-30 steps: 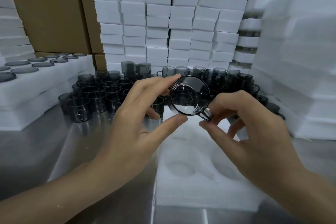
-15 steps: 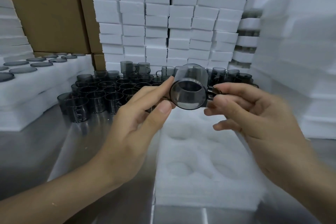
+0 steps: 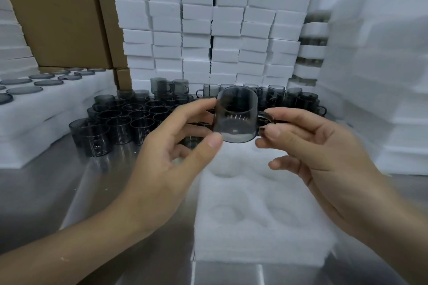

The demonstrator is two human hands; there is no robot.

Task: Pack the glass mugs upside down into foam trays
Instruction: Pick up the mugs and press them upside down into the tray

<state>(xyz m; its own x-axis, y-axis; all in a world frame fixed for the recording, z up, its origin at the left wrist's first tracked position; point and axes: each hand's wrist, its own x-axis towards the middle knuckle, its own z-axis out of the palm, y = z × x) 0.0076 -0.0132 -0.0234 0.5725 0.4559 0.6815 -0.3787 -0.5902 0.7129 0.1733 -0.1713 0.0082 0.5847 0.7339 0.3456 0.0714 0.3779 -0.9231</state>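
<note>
K: Mug [image 3: 236,115] turns side-on since half a second ago; its round end no longer faces the camera, handle points right.
M: Grip?
K: Left hand [image 3: 166,164] pinches the wall between thumb and forefinger; right hand [image 3: 324,157] pinches the handle. Held above one foam tray [image 3: 254,245], apart from it; recesses too blurred to count.
M: Other counts, writing?
K: One mug held; loose mugs [image 3: 120,120] behind, dozens, not countable. Two large cartons [image 3: 58,18]; print on one edge unreadable.

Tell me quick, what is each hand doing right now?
Left hand: closed, holding the grey glass mug by its side.
Right hand: closed, pinching that mug's handle.
</note>
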